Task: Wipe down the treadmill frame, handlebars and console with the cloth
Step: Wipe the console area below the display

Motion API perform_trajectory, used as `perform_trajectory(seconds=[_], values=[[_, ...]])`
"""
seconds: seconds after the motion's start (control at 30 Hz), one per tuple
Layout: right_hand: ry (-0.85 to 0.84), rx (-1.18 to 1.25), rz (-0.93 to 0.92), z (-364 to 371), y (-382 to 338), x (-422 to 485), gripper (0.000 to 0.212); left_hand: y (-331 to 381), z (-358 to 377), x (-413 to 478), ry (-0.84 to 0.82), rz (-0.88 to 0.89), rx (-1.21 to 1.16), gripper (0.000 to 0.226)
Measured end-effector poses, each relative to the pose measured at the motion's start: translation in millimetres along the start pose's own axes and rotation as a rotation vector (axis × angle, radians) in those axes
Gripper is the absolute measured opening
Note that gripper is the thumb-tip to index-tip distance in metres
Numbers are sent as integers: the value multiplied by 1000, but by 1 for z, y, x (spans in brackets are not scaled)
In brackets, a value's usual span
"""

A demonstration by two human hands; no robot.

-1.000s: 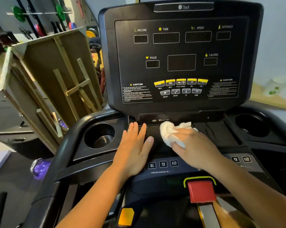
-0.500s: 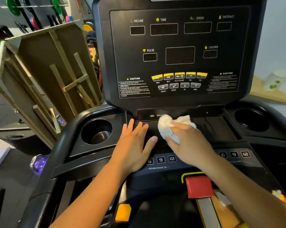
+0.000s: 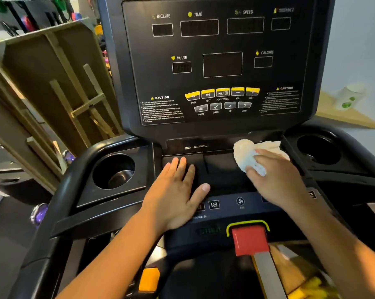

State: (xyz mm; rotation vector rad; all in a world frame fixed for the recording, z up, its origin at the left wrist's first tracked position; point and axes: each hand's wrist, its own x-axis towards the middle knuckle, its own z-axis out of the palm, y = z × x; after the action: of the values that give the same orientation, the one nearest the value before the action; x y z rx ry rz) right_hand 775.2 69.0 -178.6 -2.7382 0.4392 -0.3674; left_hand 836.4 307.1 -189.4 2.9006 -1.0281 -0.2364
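The black treadmill console (image 3: 223, 61) fills the upper middle, its displays dark. Below it lies a flat tray shelf (image 3: 221, 167). My right hand (image 3: 277, 180) grips a crumpled white cloth (image 3: 247, 154) and presses it on the right part of that shelf, close to the console's lower edge. My left hand (image 3: 178, 190) rests flat on the shelf's left part, fingers straight and together, thumb spread toward the button strip (image 3: 214, 205). The left handlebar (image 3: 59, 197) curves down the left side.
Round cup holders sit at the left (image 3: 114, 171) and right (image 3: 318, 149) of the shelf. A red safety key (image 3: 250, 240) is below my hands. Folded wooden boards (image 3: 52, 93) lean at the left. A white cup (image 3: 350, 98) stands on a ledge at the right.
My right hand has slid the cloth rightward along the shelf, from its middle to its right part. My left hand stays flat in place. The view has moved closer.
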Motion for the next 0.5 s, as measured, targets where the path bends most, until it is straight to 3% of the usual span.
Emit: perform_trajectory(seconds=[0.07, 0.2, 0.33, 0.43, 0.5], values=[[17, -8, -118, 2, -23, -6, 18, 3, -1, 1, -31, 0, 5, 97], [-133, 91, -230, 3, -31, -22, 44, 27, -6, 12, -97, 61, -12, 91], [-62, 48, -127, -10, 9, -1, 20, 30, -5, 17, -117, 75, -36, 88], [-77, -34, 1, -15, 26, 20, 27, 27, -5, 15, -112, 72, -56, 86], [-37, -63, 2, -9, 19, 21, 20, 30, -7, 14, -107, 68, -47, 87]])
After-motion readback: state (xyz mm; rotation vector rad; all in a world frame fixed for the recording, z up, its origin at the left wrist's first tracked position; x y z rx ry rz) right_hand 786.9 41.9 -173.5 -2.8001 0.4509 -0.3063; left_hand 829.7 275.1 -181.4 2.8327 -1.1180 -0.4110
